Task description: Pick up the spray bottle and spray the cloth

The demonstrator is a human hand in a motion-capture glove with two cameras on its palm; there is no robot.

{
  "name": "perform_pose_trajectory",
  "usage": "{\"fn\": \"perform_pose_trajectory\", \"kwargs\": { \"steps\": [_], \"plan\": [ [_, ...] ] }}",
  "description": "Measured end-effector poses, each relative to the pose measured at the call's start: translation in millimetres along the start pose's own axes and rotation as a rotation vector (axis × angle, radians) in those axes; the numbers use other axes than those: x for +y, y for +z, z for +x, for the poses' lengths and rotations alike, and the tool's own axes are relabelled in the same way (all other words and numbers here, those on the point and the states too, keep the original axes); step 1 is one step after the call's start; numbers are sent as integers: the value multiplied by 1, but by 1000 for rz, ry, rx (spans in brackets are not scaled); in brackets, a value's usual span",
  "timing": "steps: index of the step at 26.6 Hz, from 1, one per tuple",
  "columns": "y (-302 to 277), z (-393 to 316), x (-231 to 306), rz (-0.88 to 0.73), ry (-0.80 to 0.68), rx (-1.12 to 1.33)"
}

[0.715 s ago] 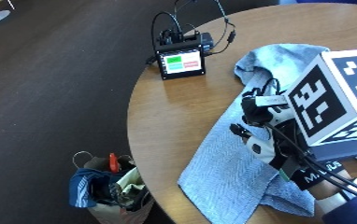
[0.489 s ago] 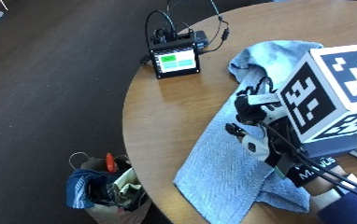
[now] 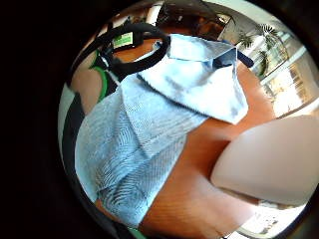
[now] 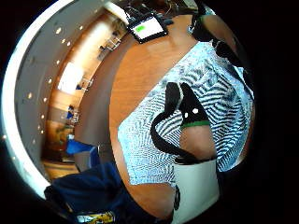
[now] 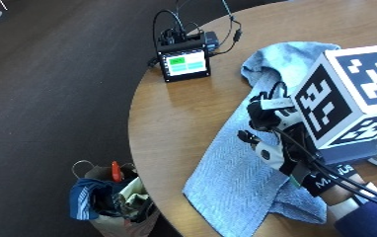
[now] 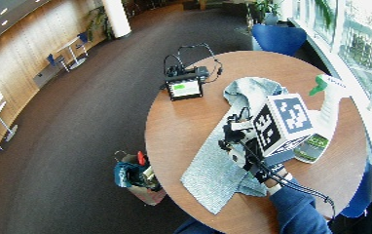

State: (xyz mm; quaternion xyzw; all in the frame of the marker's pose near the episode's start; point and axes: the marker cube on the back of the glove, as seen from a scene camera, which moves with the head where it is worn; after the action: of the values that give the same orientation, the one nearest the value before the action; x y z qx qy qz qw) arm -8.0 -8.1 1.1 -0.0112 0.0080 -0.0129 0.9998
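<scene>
Outside view: one gloved right hand over one blue cloth spread on the round table, fingers loosely bent and holding nothing; one small screen at the far left edge. Wide outside view: one spray bottle upright at the far right of the table, well apart from the hand. Palm views: same single cloth under the palm, partly folded over itself.

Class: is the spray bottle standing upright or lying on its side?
Upright. In the wide outside view the spray bottle stands on the table, green nozzle on top.
</scene>
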Motion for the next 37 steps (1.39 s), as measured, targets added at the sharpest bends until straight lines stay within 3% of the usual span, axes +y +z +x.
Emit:
{"fn": "perform_pose_trajectory", "kwargs": {
  "steps": [37],
  "plan": [
    [3,-4,-2,-36,-31,15]
  ]
}}
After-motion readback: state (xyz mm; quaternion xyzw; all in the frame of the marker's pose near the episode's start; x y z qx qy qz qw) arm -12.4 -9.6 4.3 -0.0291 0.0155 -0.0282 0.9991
